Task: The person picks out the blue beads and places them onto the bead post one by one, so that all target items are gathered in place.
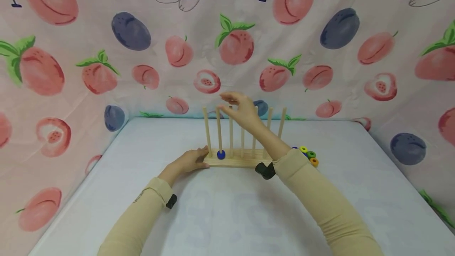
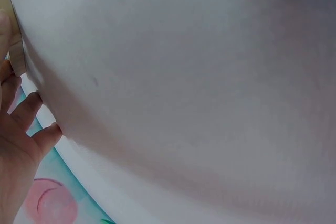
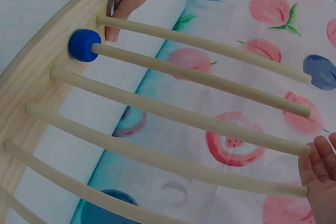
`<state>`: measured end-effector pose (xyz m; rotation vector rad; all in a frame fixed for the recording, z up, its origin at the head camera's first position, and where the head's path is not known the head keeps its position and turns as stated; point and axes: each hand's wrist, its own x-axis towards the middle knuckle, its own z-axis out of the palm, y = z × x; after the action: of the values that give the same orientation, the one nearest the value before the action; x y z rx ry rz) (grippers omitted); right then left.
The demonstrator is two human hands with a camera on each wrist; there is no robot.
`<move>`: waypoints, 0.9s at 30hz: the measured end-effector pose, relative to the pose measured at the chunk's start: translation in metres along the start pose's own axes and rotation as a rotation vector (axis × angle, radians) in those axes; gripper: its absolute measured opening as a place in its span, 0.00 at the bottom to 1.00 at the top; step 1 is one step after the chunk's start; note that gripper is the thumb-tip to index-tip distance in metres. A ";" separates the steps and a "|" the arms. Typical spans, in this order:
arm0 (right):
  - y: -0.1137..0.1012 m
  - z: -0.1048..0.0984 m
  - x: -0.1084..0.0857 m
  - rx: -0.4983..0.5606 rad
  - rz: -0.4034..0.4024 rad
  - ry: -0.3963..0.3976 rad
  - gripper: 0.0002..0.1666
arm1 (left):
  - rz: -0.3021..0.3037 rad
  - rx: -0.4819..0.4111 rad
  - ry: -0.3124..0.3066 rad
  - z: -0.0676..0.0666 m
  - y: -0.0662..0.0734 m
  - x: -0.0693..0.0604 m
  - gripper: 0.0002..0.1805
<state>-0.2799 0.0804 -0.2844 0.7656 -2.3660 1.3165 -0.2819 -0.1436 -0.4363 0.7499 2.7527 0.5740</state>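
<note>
A wooden rack [image 1: 234, 163] with a row of upright pegs stands on the table. One blue bead [image 1: 221, 155] sits at the foot of the second peg from the left; the right wrist view also shows this blue bead [image 3: 83, 45]. My left hand [image 1: 191, 160] grips the rack's left end, thumb in front and fingers behind; the left wrist view shows this hand [image 2: 18, 145] at the edge. Above the peg tops is my right hand [image 1: 245, 113], fingers extended and holding nothing visible. In the right wrist view, the right hand [image 3: 321, 174] is beside the peg ends.
Yellow, green, orange and blue beads [image 1: 311, 154] lie by the rack's right end, partly hidden by my right forearm. The table has a white cover [image 1: 220, 216]. Behind it hangs a fruit-patterned cloth [image 1: 206, 23].
</note>
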 end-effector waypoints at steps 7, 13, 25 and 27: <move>0.002 -0.004 -0.006 0.065 -0.022 0.044 0.22 | -0.009 0.002 -0.002 0.001 0.002 0.002 0.36; 0.002 -0.009 -0.013 0.096 -0.019 0.060 0.22 | -0.023 -0.011 -0.002 0.001 0.000 0.003 0.37; 0.008 -0.028 -0.032 0.101 -0.023 0.013 0.22 | -0.015 -0.042 0.012 -0.003 0.003 0.000 0.37; 0.009 -0.033 -0.037 0.114 -0.015 0.016 0.22 | -0.006 -0.037 0.009 -0.003 0.004 0.000 0.38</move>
<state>-0.2551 0.1233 -0.2927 0.8005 -2.2846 1.4558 -0.2811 -0.1415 -0.4321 0.7316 2.7434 0.6269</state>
